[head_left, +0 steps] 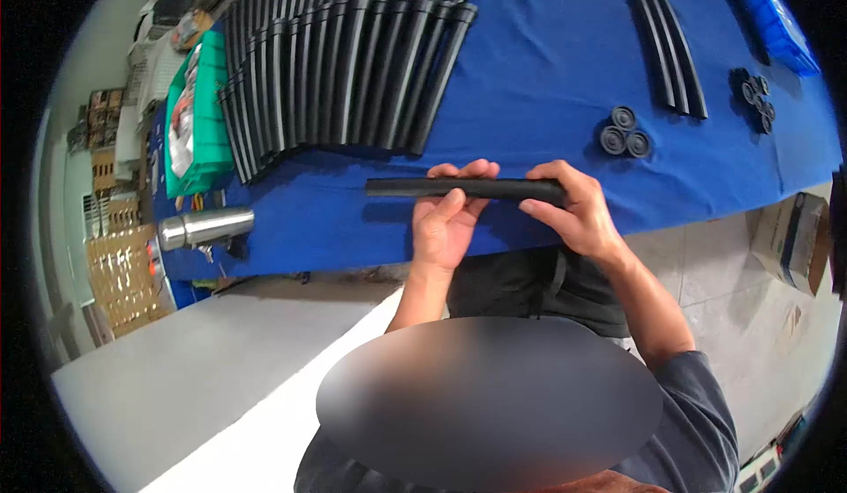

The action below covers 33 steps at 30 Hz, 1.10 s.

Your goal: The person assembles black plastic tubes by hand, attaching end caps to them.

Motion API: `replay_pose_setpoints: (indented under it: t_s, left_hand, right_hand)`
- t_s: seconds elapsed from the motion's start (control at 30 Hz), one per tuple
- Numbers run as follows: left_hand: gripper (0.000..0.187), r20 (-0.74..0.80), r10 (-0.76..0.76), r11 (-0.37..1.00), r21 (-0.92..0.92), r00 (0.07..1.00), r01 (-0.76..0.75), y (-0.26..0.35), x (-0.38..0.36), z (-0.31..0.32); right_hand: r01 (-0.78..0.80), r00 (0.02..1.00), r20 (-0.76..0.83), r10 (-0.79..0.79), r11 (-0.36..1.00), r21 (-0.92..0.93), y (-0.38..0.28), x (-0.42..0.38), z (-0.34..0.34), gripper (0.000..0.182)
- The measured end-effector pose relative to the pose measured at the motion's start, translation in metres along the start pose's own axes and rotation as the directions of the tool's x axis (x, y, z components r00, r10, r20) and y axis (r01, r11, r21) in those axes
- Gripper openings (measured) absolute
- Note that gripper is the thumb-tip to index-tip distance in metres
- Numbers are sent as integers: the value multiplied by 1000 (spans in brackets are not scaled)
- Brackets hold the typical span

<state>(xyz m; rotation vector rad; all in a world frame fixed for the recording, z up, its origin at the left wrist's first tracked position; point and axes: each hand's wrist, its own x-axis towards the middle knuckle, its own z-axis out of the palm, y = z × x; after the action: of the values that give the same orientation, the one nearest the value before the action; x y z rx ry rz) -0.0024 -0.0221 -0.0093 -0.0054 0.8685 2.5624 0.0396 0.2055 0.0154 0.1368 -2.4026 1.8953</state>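
A black tube lies level across both hands, just over the front part of the blue-covered table. My left hand is closed around its middle, thumb on the near side and fingertips showing on the far side. At the tube's right end, my right hand grips with thumb and fingers, hiding part of that end. Beyond the hands, to the right, sit three round black caps grouped together. Three more black tubes rest side by side farther back.
Many similar black tubes lie in rows at the back left. Beside them stand a green bin and a steel bottle on its side. At the right are another cluster of black caps, a blue crate and a floor-level cardboard box.
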Motion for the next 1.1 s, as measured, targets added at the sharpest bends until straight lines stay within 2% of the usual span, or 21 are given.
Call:
replay_pose_setpoints:
  t_s: [0.07, 0.23, 0.43, 0.53, 0.63, 0.83, 0.93, 1.03, 1.1]
  left_hand:
    - [31, 2, 8, 1000, 17, 1000, -8, -2, 1, 0]
    - [28, 5, 25, 999, 41, 1000, -25, -3, 1, 0]
    - [28, -54, -34, 999, 14, 998, 35, 1, 1, 10]
    - [28, 6, -15, 1000, -23, 1000, 15, 1, 1, 5]
    - [31, 17, 5, 1000, 14, 1000, -5, -1, 1, 0]
    - [34, 23, 34, 997, 61, 999, -35, -3, 0, 2]
    - [33, -16, 10, 997, 78, 1000, -9, -1, 0, 7]
    - [32, 3, -24, 999, 33, 1000, 24, -2, 2, 0]
    - [32, 26, -13, 1000, 24, 1000, 12, -1, 2, -3]
  right_hand:
    - [-86, 996, 7, 86, 996, -1, -8, -2, 0, 32]
    - [-95, 995, -9, 95, 995, 41, -6, -3, 4, 32]
    - [39, 998, -51, -39, 999, -15, -3, -2, 5, 31]
    - [-28, 994, -95, 49, 978, 207, -11, -1, 11, 34]
    - [-194, 980, 81, 184, 969, 153, -5, 0, 1, 30]
    - [-244, 969, 75, 234, 947, 208, -10, 0, 2, 28]
    - [-161, 987, 37, 157, 976, 146, -1, -1, 3, 29]
    - [61, 998, -16, -62, 998, -8, 2, -1, 4, 31]
    - [32, 998, -65, -24, 991, 128, -1, 0, 8, 32]
